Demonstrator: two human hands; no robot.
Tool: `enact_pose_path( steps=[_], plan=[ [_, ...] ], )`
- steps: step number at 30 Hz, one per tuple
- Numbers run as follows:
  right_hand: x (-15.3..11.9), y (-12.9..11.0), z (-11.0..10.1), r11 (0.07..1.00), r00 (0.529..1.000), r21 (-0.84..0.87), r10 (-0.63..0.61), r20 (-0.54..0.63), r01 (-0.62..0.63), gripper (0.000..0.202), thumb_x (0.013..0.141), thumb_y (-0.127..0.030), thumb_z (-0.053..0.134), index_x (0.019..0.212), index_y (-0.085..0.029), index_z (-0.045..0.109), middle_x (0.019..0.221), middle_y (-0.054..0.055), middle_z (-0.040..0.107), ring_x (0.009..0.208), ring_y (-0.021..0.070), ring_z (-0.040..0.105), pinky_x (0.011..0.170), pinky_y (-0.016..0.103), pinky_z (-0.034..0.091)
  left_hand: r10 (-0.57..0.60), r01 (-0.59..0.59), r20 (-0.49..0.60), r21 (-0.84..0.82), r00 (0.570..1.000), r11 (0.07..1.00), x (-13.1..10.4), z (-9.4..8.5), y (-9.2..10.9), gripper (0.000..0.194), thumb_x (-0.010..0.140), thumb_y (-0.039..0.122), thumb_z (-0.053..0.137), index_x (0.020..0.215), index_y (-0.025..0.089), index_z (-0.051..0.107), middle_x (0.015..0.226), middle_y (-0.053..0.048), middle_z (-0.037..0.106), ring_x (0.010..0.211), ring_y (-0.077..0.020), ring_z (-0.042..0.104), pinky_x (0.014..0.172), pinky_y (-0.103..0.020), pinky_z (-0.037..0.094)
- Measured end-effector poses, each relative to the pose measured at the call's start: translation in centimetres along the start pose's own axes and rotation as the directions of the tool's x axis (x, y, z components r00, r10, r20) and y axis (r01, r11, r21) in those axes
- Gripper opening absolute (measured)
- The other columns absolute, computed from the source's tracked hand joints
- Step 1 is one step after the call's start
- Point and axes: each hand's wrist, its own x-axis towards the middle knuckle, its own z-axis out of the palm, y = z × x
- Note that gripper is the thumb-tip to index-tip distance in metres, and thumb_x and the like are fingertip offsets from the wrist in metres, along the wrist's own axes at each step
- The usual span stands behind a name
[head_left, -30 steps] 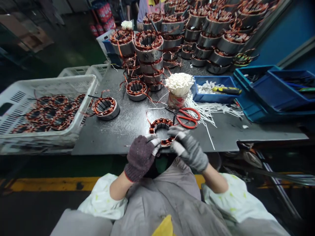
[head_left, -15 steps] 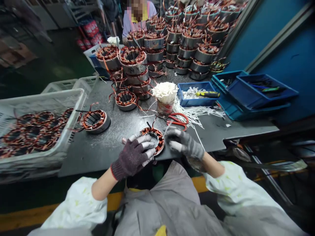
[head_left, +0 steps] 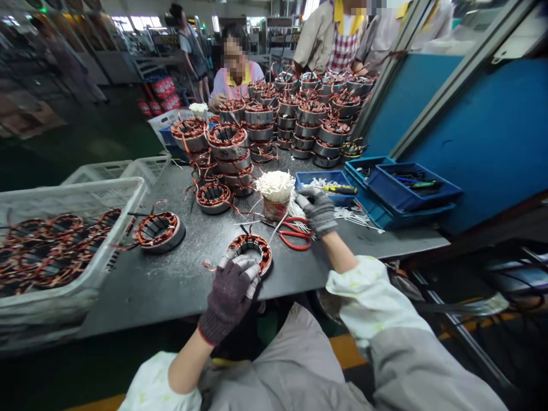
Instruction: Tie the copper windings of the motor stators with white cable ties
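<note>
My left hand (head_left: 231,291), in a dark purple glove with pale fingertips, is wrapped over the near left side of a copper-wound stator ring (head_left: 264,257) at the table's front. A thin white tie (head_left: 279,226) slants up from the ring's right side. My right hand (head_left: 317,211), gloved in grey, is over the pile of white ties, just right of a cup (head_left: 276,206) packed with white-tipped ties; whether its fingers hold one is too small to tell. Red-handled scissors (head_left: 295,240) lie just below it.
Another stator (head_left: 159,233) sits at left beside a white crate (head_left: 128,228) of wound coils. Stator stacks (head_left: 231,149) rise at the back. Blue bins (head_left: 413,191) and a small blue tray (head_left: 340,198) with a yellow-black tool stand right. People are behind the stacks.
My right hand has moved from beside the ring up and away to the ties. My left hand remains on the ring. The camera view has tilted up.
</note>
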Motion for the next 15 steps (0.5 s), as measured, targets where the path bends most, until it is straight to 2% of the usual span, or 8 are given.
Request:
enact_pose_path(
  steps=[2,5,7,10,12,15],
  plan=[
    [1.0,-1.1,2.2,0.991,0.997,0.115,0.069,-0.041,-0.064,0.030,0.072,-0.043,0.071,0.087,-0.017,0.072,0.082,0.006,0.073,0.074,0.0206,0.063,0.079,0.038,0.053,-0.014,0.014,-0.010,-0.040,1.000,0.999,-0.8,-0.5,0.6,0.022,0.095,0.017,0.056,0.117,0.021,0.060,0.117,-0.007,0.071,0.119,-0.0235,0.064,0.113,-0.051,0.041],
    [2.0,-1.7,3.4,0.955,0.991,0.271,0.131,-0.023,-0.120,0.034,0.073,-0.049,0.069,0.086,-0.017,0.071,0.075,0.003,0.070,0.066,0.0166,0.061,0.069,0.034,0.054,-0.003,0.002,-0.010,-0.087,1.000,0.996,-1.5,-1.1,0.8,0.025,0.095,0.015,0.057,0.119,0.022,0.059,0.120,-0.007,0.071,0.126,-0.0227,0.061,0.118,-0.052,0.037],
    [2.1,-1.7,3.0,0.896,0.987,0.414,0.161,0.028,-0.158,0.040,0.075,-0.054,0.068,0.093,-0.019,0.072,0.075,0.001,0.069,0.062,0.0142,0.061,0.061,0.031,0.054,0.003,-0.003,0.007,-0.094,1.000,0.996,-1.5,-1.2,0.6,0.026,0.096,0.016,0.056,0.120,0.022,0.059,0.121,-0.007,0.071,0.129,-0.0229,0.059,0.119,-0.053,0.035],
    [1.5,-1.9,1.4,0.791,0.977,0.573,0.179,0.115,-0.213,0.045,0.070,-0.057,0.076,0.097,-0.021,0.072,0.081,0.000,0.072,0.064,0.0127,0.065,0.058,0.027,0.057,0.008,-0.004,0.038,-0.092,0.999,0.996,-0.9,-0.8,-0.1,0.024,0.097,0.017,0.055,0.120,0.022,0.059,0.120,-0.006,0.072,0.128,-0.0230,0.060,0.118,-0.053,0.036],
    [0.8,-2.2,0.2,0.773,0.977,0.598,0.166,0.131,-0.212,0.045,0.067,-0.056,0.079,0.096,-0.022,0.072,0.085,0.001,0.074,0.068,0.0133,0.068,0.061,0.027,0.060,0.005,-0.001,0.040,-0.093,0.999,0.996,-0.4,-0.4,-0.5,0.024,0.097,0.017,0.055,0.120,0.022,0.058,0.121,-0.006,0.072,0.129,-0.0236,0.059,0.118,-0.054,0.036],
    [-0.6,-2.5,-1.3,0.791,0.989,0.593,0.112,0.098,-0.148,0.041,0.070,-0.056,0.080,0.094,-0.023,0.073,0.087,0.001,0.076,0.070,0.0144,0.070,0.065,0.030,0.062,-0.011,0.014,0.033,-0.083,0.999,0.996,0.3,0.1,-0.7,0.026,0.096,0.018,0.056,0.122,0.020,0.058,0.121,-0.008,0.071,0.130,-0.0249,0.059,0.120,-0.055,0.035]
  ],
)
